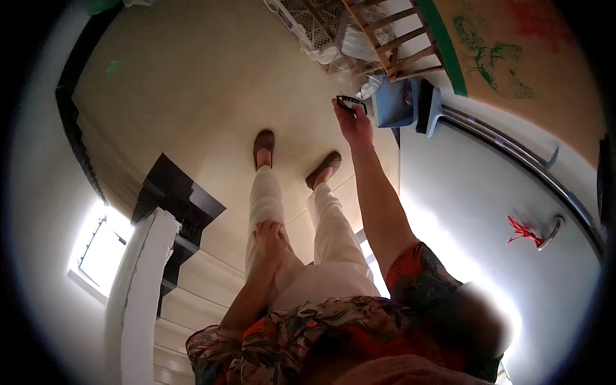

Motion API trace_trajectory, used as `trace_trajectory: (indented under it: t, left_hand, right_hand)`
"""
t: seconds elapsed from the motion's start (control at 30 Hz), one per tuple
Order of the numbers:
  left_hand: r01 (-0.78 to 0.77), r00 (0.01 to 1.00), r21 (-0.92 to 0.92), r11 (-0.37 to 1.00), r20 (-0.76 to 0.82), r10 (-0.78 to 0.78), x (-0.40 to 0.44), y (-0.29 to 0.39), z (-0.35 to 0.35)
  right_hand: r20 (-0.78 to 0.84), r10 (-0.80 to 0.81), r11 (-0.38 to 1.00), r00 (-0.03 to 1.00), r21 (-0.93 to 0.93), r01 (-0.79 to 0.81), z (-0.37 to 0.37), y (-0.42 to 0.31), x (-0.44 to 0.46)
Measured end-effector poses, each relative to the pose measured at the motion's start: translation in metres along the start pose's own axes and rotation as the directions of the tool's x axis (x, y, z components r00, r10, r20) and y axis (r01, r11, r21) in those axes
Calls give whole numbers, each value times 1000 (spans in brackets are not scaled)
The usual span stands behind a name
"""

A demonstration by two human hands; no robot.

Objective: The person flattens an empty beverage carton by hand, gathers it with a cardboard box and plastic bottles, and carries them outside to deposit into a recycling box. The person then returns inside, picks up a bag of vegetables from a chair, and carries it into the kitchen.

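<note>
My right hand (357, 128) reaches forward at the end of an outstretched arm. Its fingers are closed round a small black-and-white object (351, 101), whose kind I cannot make out; pale marks run along its dark edge. Just beyond it is a blue-grey bin (393, 104). My left hand (269, 239) lies on the left leg of my white trousers (266, 199), near the knee, fingers laid over the cloth and nothing seen in them.
Brown shoes (263, 146) stand on a beige floor (192, 83). Pale steps (199, 282) lie behind on the left, beside a white post (138, 289). Slatted wooden rack (398, 45), plastic crate (314, 29) and clear bags stand ahead; a metal rail (513, 147) follows the right wall.
</note>
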State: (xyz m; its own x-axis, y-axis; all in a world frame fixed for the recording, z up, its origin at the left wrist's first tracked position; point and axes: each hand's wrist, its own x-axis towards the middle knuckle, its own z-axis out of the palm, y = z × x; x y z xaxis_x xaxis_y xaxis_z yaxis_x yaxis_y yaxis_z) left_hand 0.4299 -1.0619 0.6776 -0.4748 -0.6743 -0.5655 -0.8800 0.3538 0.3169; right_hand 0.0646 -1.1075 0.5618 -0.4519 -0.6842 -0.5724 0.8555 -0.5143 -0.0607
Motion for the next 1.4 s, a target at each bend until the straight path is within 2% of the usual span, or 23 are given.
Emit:
trace_trajectory:
  t: [0.07,0.1,0.2,0.23,0.33,0.37,0.47,0.57,0.67,0.7,0.8,0.83,0.87,0.9,0.97,1.03,1.07,1.1,1.13,1.17,1.23,1.4]
  left_hand:
    - [-8,1000,-9,1000,-27,7,-1,-3,-1]
    - [-17,999,-20,1000,-47,16,0,-5,-2]
    - [-20,997,-38,999,-77,17,1,-5,-6]
    - [-16,997,-41,999,-82,13,1,-5,-7]
    - [-50,992,-73,996,-117,41,-1,-11,-9]
    - [-48,992,-75,996,-116,40,-2,-12,-10]
    - [-45,992,-86,995,-119,34,-3,-16,-13]
    - [-67,987,-108,992,-153,50,-1,-13,-16]
    - [-103,978,-112,988,-193,80,4,-8,-24]
    - [-103,979,-111,989,-186,81,5,-8,-26]
    - [-97,984,-103,990,-158,80,9,-7,-33]
    - [-95,986,-100,991,-148,79,10,-7,-36]
    - [-97,986,-101,990,-146,82,10,-7,-37]
    - [-107,985,-97,989,-148,92,14,-10,-38]
    - [-142,978,-95,985,-167,125,20,-14,-41]
    - [-191,965,-97,977,-201,169,27,-15,-44]
    - [-199,960,-72,977,-216,180,29,-18,-41]
    - [-215,953,-39,976,-224,201,33,-26,-39]
    - [-231,946,-7,973,-233,223,37,-33,-38]
    - [-242,948,-5,970,-213,235,41,-37,-37]
    - [-262,951,-2,965,-174,257,45,-42,-38]
    - [-380,909,150,913,-125,399,55,-49,-35]
  right_hand:
    - [52,3,992,999,124,-10,1,4,20]
    - [-14,-63,992,998,107,64,4,9,34]
    - [-106,-84,927,991,356,116,24,18,61]
    - [-15,-100,923,995,372,99,30,19,67]
    - [2,-152,905,988,401,138,59,22,80]
    - [-121,-207,884,971,402,239,75,27,79]
    - [-174,-216,850,961,450,273,89,32,82]
    - [-43,-234,856,971,464,226,89,19,96]
    - [14,-180,896,984,415,158,97,6,99]
    - [-112,-160,908,981,373,191,100,4,97]
    - [-101,11,974,995,228,13,96,5,71]
    - [-66,105,987,992,127,-96,86,7,60]
    - [-233,56,995,971,-66,-74,75,15,52]
    - [-164,99,983,982,-139,-122,58,20,38]
    - [-198,132,937,971,-293,-187,40,29,-1]
    - [-299,142,877,944,-403,-260,17,39,-49]
    - [-281,249,869,927,-357,-342,-6,38,-68]
    - [-398,194,829,897,-423,-366,-14,44,-94]
    - [-275,254,825,927,-439,-356,-28,45,-123]
    - [-416,242,797,877,-431,-424,-42,48,-143]
    - [-540,190,663,820,-545,-513,-35,48,-188]
    - [-480,180,638,858,-607,-474,-39,40,-261]
